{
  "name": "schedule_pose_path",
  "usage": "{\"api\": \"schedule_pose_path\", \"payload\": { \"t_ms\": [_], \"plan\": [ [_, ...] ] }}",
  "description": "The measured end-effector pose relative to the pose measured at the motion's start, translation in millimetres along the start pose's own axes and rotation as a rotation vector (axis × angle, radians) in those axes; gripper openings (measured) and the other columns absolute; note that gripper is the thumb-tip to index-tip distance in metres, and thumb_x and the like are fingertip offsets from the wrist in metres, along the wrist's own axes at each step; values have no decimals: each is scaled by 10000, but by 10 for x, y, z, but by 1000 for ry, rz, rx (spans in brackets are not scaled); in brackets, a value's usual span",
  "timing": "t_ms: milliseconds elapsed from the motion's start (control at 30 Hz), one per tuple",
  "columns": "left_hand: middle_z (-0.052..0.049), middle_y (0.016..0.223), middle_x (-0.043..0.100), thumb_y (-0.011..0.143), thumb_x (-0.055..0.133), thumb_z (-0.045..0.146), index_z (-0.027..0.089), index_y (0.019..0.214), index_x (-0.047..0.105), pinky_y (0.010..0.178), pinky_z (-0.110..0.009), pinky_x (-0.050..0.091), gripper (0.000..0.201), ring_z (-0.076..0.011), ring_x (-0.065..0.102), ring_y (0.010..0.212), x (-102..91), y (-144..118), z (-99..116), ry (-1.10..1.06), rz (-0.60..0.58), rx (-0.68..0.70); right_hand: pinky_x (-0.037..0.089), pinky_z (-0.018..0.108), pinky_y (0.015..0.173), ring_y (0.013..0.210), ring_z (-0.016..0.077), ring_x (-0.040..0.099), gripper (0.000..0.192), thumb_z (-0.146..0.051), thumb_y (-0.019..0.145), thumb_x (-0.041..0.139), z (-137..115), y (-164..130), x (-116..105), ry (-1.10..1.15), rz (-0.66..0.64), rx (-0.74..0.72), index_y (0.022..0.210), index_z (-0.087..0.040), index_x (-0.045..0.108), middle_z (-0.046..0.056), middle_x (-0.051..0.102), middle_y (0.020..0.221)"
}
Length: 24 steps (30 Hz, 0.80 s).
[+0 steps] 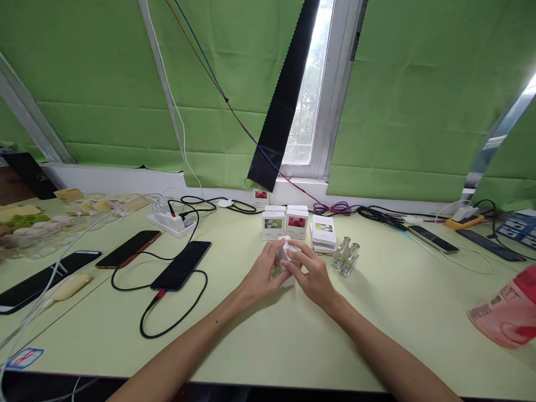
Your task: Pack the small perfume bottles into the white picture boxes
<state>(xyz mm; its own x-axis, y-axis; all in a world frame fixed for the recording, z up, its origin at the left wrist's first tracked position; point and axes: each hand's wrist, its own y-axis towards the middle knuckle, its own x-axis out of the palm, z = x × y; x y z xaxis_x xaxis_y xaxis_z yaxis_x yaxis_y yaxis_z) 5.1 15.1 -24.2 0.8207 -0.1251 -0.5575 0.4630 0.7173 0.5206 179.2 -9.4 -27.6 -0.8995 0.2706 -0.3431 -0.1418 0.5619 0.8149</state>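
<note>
Forearms are reaching in from the near edge of the table [268, 346] and meeting at its middle. Both hands are closing around one small white box [287, 252]: the left hand [263, 274] is cupping it from the left with fingers curled against its side, and the right hand [313, 274] is pinching its top with thumb and fingertips pressed together on it. Print on the box is too small and too covered to read.

Just right of the box, two small clear glass bottles [347, 254] are standing side by side, clear of the hands. Just beyond the box, three more white boxes are sitting in a row: one with a white flower picture [273, 225], one with a red flower picture [297, 224], and a stack with a green picture on top [324, 230]. Their lettering is too fine to make out. Farther behind the box, against the wall, another small red-pictured box [260, 196] is standing.

Left of the box, a dark phone [181, 265] is lying plugged into a black cable [167, 310], with two more phones [128, 248] farther left and a white power strip [171, 222] behind them. Far right of the box, a pink plastic bottle [505, 310] is lying at the frame edge, its label unreadable. Nothing is blocking the view of the hands. Beyond the box, green curtains [419, 100] are hanging either side of a window [310, 89].
</note>
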Motion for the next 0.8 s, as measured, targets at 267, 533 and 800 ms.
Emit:
{"api": "schedule_pose_path", "payload": {
  "t_ms": [267, 533, 800],
  "plan": [
    [-101, 1452, 496, 989, 527, 220, 315, 1484, 414, 1091, -456, 506, 517, -247, 551, 1285, -53, 25, -27, -7, -8, 67, 645, 316, 694, 870, 178, 727, 230, -213, 992, 589, -8, -11, 31, 19, 13, 38, 1195, -221, 696, 163, 619, 1393],
    [-116, 1410, 566, 1009, 490, 245, 269, 1401, 480, 1073, -463, 531, 393, -257, 575, 1304, -45, 21, -48, -53, 15, 40, 672, 352, 741, 760, 139, 682, 313, -234, 984, 598, -25, -33, 63, 28, 28, 99, 1292, -230, 653, 166, 584, 1437],
    [-106, 1272, 678, 934, 625, 323, 250, 1318, 488, 960, -451, 567, 414, -255, 682, 1103, -32, 22, -7, -62, 13, -63, 676, 358, 723, 805, 165, 708, 301, -251, 995, 569, -40, -30, 62, 9, 41, 127, 1287, -228, 638, 166, 585, 1429]
  ]
}}
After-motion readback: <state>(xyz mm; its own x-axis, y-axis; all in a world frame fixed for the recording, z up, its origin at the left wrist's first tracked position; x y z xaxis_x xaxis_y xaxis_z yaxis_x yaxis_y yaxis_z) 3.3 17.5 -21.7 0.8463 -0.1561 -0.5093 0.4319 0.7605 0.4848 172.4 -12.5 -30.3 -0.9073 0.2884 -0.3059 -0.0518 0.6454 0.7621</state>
